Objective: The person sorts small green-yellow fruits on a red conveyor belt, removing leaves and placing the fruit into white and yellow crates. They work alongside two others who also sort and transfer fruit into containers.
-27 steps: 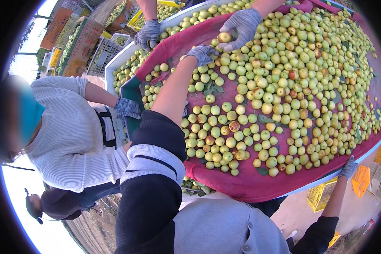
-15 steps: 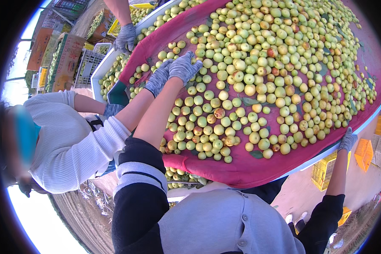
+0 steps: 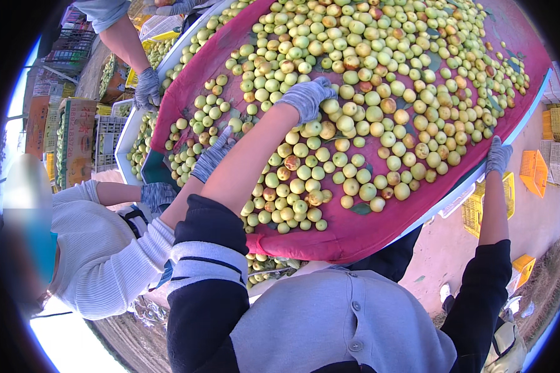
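Note:
Small round green fruit point(image 3: 410, 109), some with reddish-brown patches, lies heaped on the red cloth point(image 3: 330, 239) of a sloping table. My left hand point(image 3: 308, 99), in a grey knitted glove, reaches into the middle of this fruit. Its fingers are bent down and close together; their tips and whatever lies under them are hidden. At the right side, my right hand point(image 3: 498, 156), gloved alike, grips the table's pale rim point(image 3: 445, 210). Just left of my left forearm, a co-worker's gloved hand point(image 3: 213, 155) rests over the fruit with its thumb raised.
That co-worker in a white sweater point(image 3: 106, 239) stands close at my left. Another person's gloved hand point(image 3: 147, 89) is at the far left rim, by a white chute point(image 3: 126, 149) holding fruit. Yellow crates point(image 3: 479, 208) and an orange crate point(image 3: 533, 173) stand at right; cardboard boxes point(image 3: 79, 140) at left.
My left hand has moved right over the fruit, and its fingers have gone from stretched out to bent. The co-worker's hand has drawn back toward the left. The whole view has shifted slightly.

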Demonstrator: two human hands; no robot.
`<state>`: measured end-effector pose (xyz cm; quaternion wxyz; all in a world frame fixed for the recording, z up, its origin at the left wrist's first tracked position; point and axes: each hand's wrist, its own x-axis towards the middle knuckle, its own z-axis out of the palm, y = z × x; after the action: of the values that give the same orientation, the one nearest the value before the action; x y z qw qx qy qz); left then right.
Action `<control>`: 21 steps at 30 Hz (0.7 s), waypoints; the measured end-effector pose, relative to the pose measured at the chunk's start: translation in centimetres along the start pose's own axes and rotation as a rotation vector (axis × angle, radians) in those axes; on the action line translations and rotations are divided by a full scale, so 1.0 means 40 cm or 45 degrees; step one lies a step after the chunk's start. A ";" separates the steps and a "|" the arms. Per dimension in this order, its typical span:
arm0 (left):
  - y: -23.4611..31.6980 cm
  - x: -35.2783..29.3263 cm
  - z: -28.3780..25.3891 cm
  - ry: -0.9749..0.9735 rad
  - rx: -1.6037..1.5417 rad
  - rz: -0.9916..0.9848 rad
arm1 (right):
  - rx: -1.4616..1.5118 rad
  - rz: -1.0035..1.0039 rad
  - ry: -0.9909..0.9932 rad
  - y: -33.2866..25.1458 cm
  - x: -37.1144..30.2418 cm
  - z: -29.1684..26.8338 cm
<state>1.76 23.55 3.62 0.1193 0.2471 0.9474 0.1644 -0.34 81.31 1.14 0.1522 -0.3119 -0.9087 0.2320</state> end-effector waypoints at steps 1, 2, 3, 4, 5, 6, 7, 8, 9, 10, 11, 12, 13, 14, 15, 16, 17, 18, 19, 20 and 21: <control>0.020 -0.041 0.004 -0.237 -0.004 -0.063 | 0.023 0.010 -0.003 -0.003 -0.004 0.000; 0.045 -0.105 0.009 -0.321 -0.047 -0.111 | 0.038 -0.001 0.005 -0.006 -0.005 0.001; 0.059 -0.161 0.001 -0.391 0.072 -0.049 | 0.041 -0.010 0.012 -0.008 -0.007 0.002; 0.062 -0.195 -0.017 -0.596 -0.021 -0.116 | 0.053 -0.020 0.005 -0.009 -0.009 0.004; 0.053 -0.219 -0.043 -0.608 -0.060 -0.134 | 0.053 -0.032 0.023 -0.010 -0.010 0.006; 0.050 -0.231 -0.063 -0.611 -0.111 -0.141 | 0.046 -0.055 0.065 -0.010 -0.013 0.008; 0.044 -0.210 -0.082 -0.475 -0.168 -0.141 | 0.031 -0.069 0.087 -0.010 -0.015 0.010; 0.026 -0.171 -0.107 -0.320 -0.193 -0.107 | 0.044 -0.065 0.072 -0.010 -0.018 0.011; 0.012 -0.105 -0.122 -0.149 -0.114 -0.040 | 0.054 -0.069 0.076 -0.010 -0.021 0.011; 0.005 -0.028 -0.131 0.017 -0.142 -0.091 | 0.060 -0.088 0.084 -0.010 -0.023 0.011; 0.002 0.052 -0.133 0.265 0.011 0.033 | 0.060 -0.093 0.089 -0.010 -0.026 0.009; 0.001 0.145 -0.136 0.383 0.057 0.049 | 0.052 -0.072 0.071 -0.011 -0.027 0.007; 0.004 0.239 -0.142 0.422 0.080 0.031 | 0.043 -0.052 0.053 -0.011 -0.029 0.004; 0.011 0.320 -0.143 0.492 0.184 -0.006 | 0.033 -0.046 0.057 -0.013 -0.030 0.002; 0.014 0.392 -0.152 0.407 0.148 -0.130 | 0.081 -0.028 0.040 -0.014 -0.032 0.000; 0.020 0.456 -0.163 0.202 0.003 -0.335 | 0.057 -0.015 0.037 -0.016 -0.032 -0.001; 0.026 0.491 -0.161 0.099 -0.077 -0.314 | 0.033 -0.017 0.049 -0.017 -0.033 -0.002; 0.036 0.512 -0.158 -0.024 -0.160 -0.321 | 0.017 -0.019 0.049 -0.018 -0.034 -0.003; 0.055 0.512 -0.139 0.002 -0.082 -0.240 | 0.018 -0.016 0.052 -0.019 -0.035 -0.003; 0.077 0.496 -0.115 -0.010 0.001 -0.188 | 0.028 -0.006 0.040 -0.019 -0.036 -0.003; 0.100 0.471 -0.094 0.067 0.093 -0.094 | 0.038 0.003 0.028 -0.020 -0.035 -0.003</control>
<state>-13.71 35.45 5.82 0.0912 0.2120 0.9641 0.1317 0.38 79.88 1.45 0.1665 -0.3132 -0.9030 0.2425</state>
